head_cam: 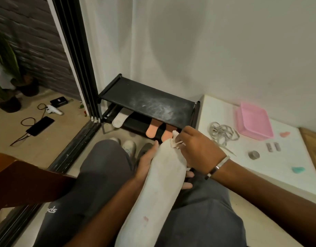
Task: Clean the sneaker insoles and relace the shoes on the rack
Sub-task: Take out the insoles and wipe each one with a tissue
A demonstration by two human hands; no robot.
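Long off-white foam insole (159, 189) lies over lap, long axis running away toward black metal shoe rack (146, 102). Left hand (146, 163) grips its left edge; right hand (194, 148) pinches crumpled white wipe (174, 142) on far tip, nearer.

We saw a dimly lit indoor scene under soft, warm light with no hard glare. A broad, faint shadow lay across the white wall (216, 50), and the space under the black rack (146, 102) was dark. The wide lens bent the door frame (73, 59) into a curve towards the left edge. The whole picture looked soft and smeared, and the plant (5, 56) at far left was blurred.
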